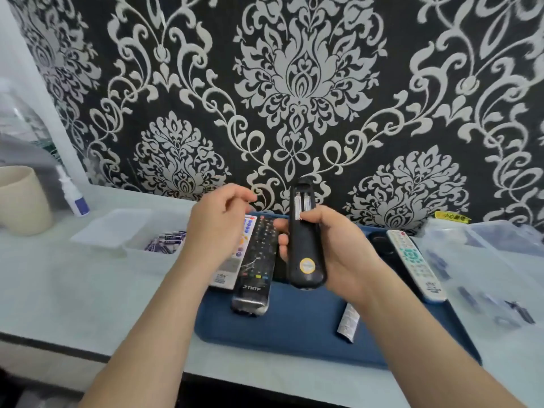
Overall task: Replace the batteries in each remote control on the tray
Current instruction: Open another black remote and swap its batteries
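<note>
One black remote, the raised remote (306,251), is up off the blue tray (294,328), and I see its back side. Its battery slot (303,203) at the top end has no lid on it. I think two batteries lie in there, but I cannot tell if they are old ones or new ones. So this remote looks to be in the middle of its turn, and the lid has yet to go back on.

The right hand (338,251) holds the raised remote around its lower half, with fingers wrapped round one side and the thumb up near the slot. It is a firm, closed-round grip. The left hand (217,225) floats just beside that grip, on its left, with the fingers curled in and the tips close together. It may pinch something tiny, but I cannot tell.

Below the grip the others lie on the tray. A flat black remote (256,266) is just under and left of it, and a bright-button remote (232,266) lies next to that, partly hidden by the left hand. A white remote (418,266) lies off to the right of the grip. All three are face up, so I cannot say if they are done or waiting.

Farther left of the grip, a clear box (164,241) holds purple batteries. Farther right, dark loose batteries (471,295) sit in another clear container.
</note>
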The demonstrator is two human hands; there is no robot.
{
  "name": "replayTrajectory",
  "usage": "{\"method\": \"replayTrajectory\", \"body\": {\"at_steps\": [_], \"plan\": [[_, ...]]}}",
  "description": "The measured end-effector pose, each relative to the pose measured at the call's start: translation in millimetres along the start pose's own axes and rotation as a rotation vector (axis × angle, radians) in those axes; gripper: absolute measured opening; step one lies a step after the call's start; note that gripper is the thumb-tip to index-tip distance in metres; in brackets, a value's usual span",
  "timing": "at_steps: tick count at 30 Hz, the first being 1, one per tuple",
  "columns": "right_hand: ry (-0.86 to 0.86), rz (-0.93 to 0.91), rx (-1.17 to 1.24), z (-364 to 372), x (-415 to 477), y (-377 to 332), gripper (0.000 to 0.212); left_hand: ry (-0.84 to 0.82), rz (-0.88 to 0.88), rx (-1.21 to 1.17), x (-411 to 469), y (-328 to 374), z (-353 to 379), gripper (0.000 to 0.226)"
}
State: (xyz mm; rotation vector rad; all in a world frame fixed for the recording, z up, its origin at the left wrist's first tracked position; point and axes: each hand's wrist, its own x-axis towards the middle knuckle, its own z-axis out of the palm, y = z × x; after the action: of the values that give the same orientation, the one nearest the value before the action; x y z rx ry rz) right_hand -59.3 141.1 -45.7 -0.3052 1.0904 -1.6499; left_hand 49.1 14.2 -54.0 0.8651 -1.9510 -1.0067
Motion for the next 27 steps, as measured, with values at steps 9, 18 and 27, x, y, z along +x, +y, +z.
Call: {"method": "replayTrajectory", "body": {"at_steps": [9,18,27], "plan": [[0.109,-0.294,-0.374,-72.4,-60.1,-39.8,0.019,-0.392,0.022,-0.334,-41.5,60.3,103.4,0.015],[0.558,-0.486,-0.328,-178.5,-129.9,-98.5,0.014,-0.571,0.223,-0.078,-67.9,112.1,192.7,0.025],[0.875,-0.415,-0.653,-258.6,-151.2,-108.0,0.018,-0.914,0.568,0.657,-75.8,157.3,295.6,0.027]]}}
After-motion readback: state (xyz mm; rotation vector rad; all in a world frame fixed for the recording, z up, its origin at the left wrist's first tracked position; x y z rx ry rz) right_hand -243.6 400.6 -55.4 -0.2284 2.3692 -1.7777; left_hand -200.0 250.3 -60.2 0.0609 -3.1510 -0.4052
